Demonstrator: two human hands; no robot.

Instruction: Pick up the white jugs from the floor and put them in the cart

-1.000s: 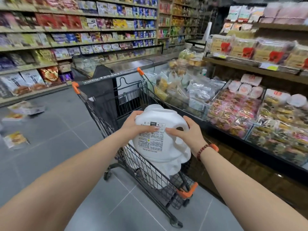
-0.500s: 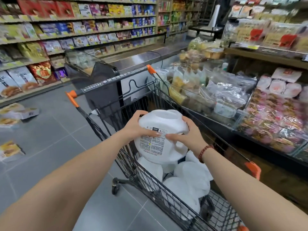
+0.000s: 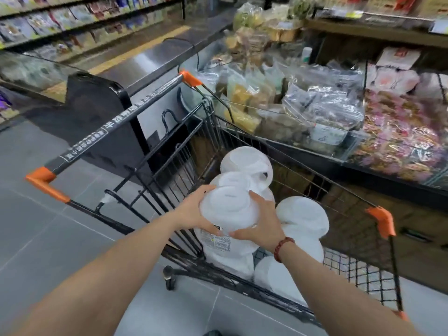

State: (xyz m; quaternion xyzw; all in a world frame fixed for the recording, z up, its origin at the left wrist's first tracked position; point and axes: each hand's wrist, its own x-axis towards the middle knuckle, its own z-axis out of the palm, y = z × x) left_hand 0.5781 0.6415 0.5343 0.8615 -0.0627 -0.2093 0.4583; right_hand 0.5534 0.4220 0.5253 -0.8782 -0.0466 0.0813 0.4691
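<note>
The white jug (image 3: 229,207) is low inside the cart (image 3: 116,123), clasped from both sides. The left grip (image 3: 194,213) curls round one flank and the right grip (image 3: 263,225) round the other, fingertips nearly meeting above its printed label. Just beyond the grips lies a second jug (image 3: 246,161), just right of the right grip a third jug (image 3: 303,219), and under that wrist a fourth jug (image 3: 274,275). A bead bracelet (image 3: 283,248) circles the right wrist. Grey floor (image 3: 48,238) spreads left of the left grip, and bagged food (image 3: 334,107) is stacked beyond the cart.

Blurred characters on cart handle (image 3: 116,122), unreadable small print on jug (image 3: 226,212)
</note>
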